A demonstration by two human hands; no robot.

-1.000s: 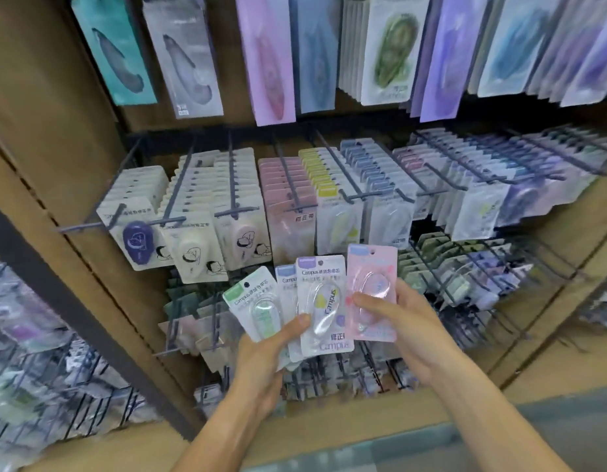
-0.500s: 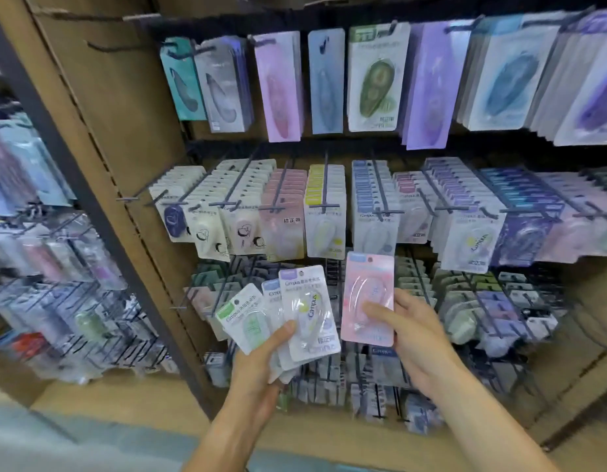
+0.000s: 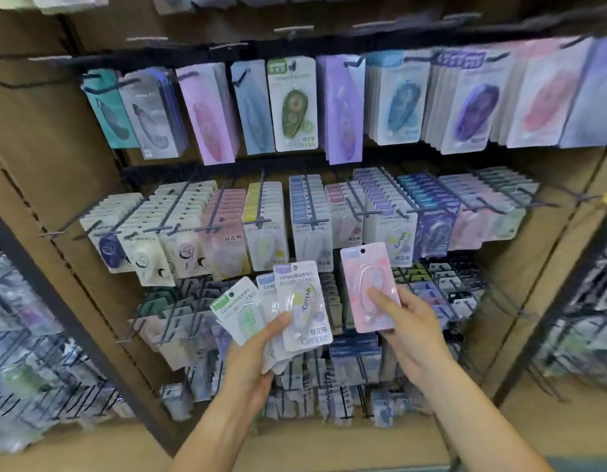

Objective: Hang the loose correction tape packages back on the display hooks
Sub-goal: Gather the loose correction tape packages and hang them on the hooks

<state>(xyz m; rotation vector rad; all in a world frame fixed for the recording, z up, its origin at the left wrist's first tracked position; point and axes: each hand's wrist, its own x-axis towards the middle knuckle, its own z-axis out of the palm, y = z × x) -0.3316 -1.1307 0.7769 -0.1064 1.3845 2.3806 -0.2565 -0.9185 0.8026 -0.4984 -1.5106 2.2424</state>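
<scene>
My left hand (image 3: 252,361) grips a fan of correction tape packages (image 3: 302,308): a green-topped one at the left, a blue-topped one behind, a purple-topped Campus one in front. My right hand (image 3: 406,327) holds a single pink package (image 3: 366,284) upright, thumb across its blister, its hang hole at the top. Both are in front of the middle row of display hooks (image 3: 261,212), where matching packages hang in stacks. The pink package sits just below that row's stacks, apart from any hook.
A top row of taller packages (image 3: 291,103) hangs above. Lower rows of hooks with small packs (image 3: 441,287) lie behind the hands. Brown pegboard side panels (image 3: 50,158) frame the bay. Neighbouring racks (image 3: 26,352) stand to the left and right.
The view has tilted upward and pulled back, showing the top row. Both hands keep their packages; the pink package has risen slightly toward the middle row.
</scene>
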